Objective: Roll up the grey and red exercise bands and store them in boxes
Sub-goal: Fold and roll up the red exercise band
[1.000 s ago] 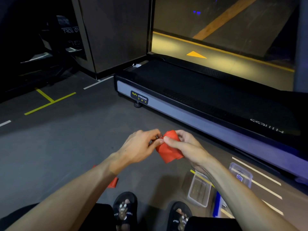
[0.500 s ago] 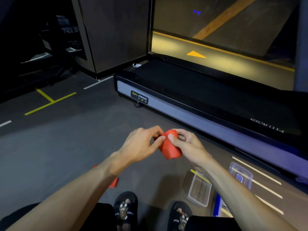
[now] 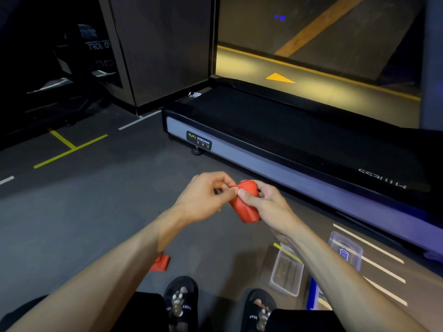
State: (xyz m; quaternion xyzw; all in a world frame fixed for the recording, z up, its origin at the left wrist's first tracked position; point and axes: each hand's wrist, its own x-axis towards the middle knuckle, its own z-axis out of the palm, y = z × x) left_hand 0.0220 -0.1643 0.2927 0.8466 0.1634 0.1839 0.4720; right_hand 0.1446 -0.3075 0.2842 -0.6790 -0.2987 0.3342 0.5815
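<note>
Both grips closed on the rolled red band (image 3: 245, 203): left hand (image 3: 203, 197) pinches its end, right hand (image 3: 266, 204) wraps the roll.

We're in a gym here, dimly lit. A treadmill (image 3: 275, 140) stretches across the dark rubber floor (image 3: 84, 212), its side rail carrying a "BODY STRONG" badge (image 3: 199, 140) and "FITNESS" lettering. Left of the treadmill, yellow tape lines (image 3: 69, 149) and white dashes mark out the floor, and beyond them another dark exercise machine (image 3: 72, 75) sits in shadow. Behind the treadmill, a big window (image 3: 318, 44) looks onto a painted yellow arrow (image 3: 279, 78).
</note>
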